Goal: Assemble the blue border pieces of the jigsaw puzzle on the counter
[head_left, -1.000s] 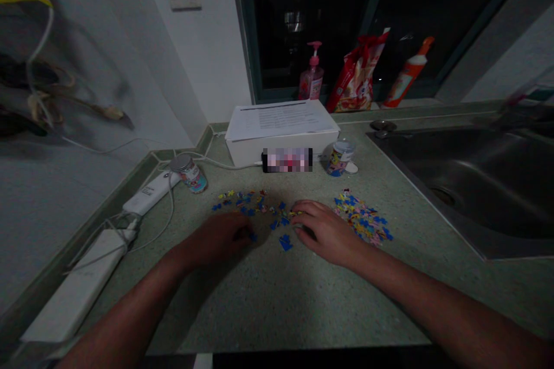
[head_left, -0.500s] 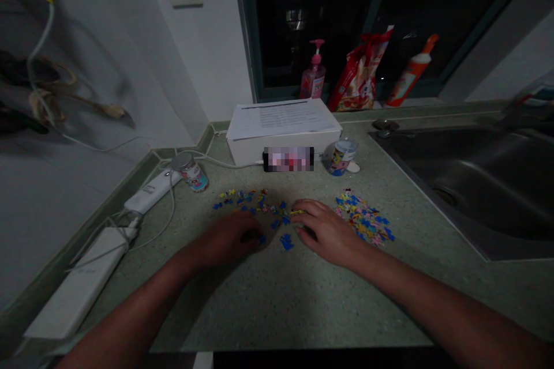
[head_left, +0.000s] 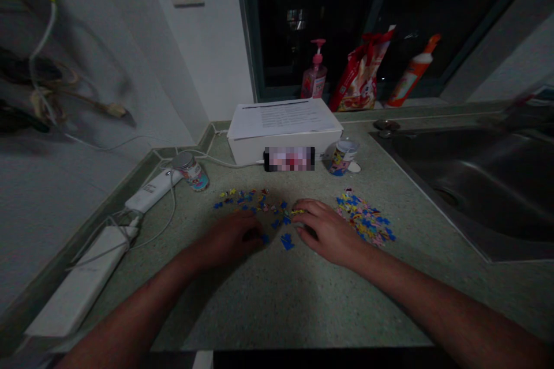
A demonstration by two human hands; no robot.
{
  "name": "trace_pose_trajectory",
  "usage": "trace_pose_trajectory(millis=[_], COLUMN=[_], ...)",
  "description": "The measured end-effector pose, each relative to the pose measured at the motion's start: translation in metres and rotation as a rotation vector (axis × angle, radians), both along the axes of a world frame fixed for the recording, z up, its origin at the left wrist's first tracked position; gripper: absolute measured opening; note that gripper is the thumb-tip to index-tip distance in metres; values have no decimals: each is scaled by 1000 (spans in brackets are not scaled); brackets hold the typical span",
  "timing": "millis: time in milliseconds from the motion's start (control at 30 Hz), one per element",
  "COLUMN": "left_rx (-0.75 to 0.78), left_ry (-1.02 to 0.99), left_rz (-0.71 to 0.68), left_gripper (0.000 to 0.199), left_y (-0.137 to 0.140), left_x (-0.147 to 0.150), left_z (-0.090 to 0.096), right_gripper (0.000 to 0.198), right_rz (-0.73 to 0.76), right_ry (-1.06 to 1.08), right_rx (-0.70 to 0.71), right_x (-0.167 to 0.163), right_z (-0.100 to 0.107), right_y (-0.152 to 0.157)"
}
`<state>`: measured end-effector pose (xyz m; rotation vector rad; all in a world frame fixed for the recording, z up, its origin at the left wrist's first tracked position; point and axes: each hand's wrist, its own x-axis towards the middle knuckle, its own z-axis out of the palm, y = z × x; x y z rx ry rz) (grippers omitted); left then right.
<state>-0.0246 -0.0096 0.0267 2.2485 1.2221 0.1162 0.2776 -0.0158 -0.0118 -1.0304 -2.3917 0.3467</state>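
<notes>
My left hand (head_left: 238, 234) is over the counter with its thumb and fingers curled together at a blue jigsaw piece (head_left: 265, 238), pinched at the fingertips. My right hand (head_left: 329, 229) rests with its fingers bent and its thumb apart from them. By its fingertips lies a yellow puzzle piece (head_left: 298, 211), partly covered. Between the hands are several loose blue pieces and a small blue cluster (head_left: 287, 241). Scattered pieces (head_left: 246, 199) lie beyond my left hand. A larger multicoloured pile of puzzle pieces (head_left: 366, 219) spreads to the right of my right hand.
A phone (head_left: 289, 159) leans on a white box (head_left: 246, 149) topped with a printed sheet. One jar (head_left: 341, 158) stands right, another jar (head_left: 191, 172) left. Power strips (head_left: 82, 282) and cables line the left wall. A sink (head_left: 489, 184) is at right.
The blue piece at my left fingertips has shifted very slightly to the right. My right hand stays in place, and the view has barely moved.
</notes>
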Motion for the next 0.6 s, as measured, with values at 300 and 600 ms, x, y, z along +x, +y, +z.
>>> trace_pose_trajectory(millis=[300, 600], left_rx=[27, 76], left_ry=[-26, 57], left_rz=[-15, 46], left_gripper=[10, 12], left_y=[2, 7], left_x=[-2, -4], left_z=[-8, -6], right_gripper=[26, 26], right_rz=[-6, -2], right_ry=[-12, 0], right_rx=[-12, -8], right_x=[1, 0], right_z=[0, 0], right_y=[0, 0])
